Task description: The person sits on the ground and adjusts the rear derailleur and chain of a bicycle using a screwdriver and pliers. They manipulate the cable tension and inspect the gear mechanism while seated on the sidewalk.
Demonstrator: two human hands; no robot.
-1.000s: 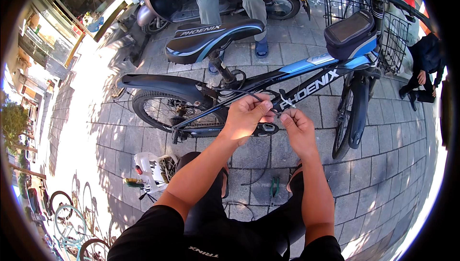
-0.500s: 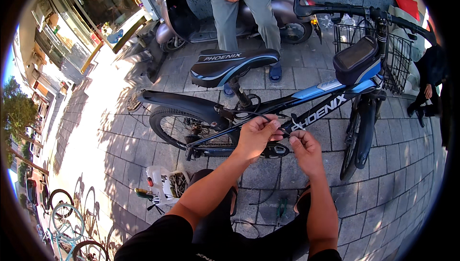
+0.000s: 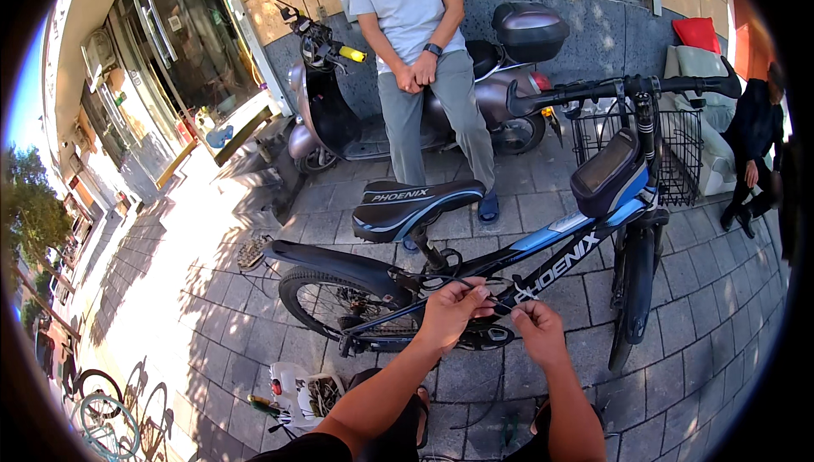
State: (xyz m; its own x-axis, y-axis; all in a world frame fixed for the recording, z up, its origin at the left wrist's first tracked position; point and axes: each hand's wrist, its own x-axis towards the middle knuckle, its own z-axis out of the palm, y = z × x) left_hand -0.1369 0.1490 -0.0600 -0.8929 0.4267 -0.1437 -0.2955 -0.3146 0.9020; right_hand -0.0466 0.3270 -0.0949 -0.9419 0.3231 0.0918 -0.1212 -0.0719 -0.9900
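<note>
Where the thin dark cable [image 3: 499, 301] crosses in front of the black-and-blue bicycle frame [image 3: 555, 272], the left hand [image 3: 452, 313] and right hand [image 3: 541, 333] each pinch it between thumb and fingers. A white plastic container [image 3: 294, 384] stands on the paving [image 3: 225, 339], left of both hands.

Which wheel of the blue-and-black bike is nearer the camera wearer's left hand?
The rear wheel, below and left of the saddle in the picture. The front wheel is farther, beyond the right hand.
</note>
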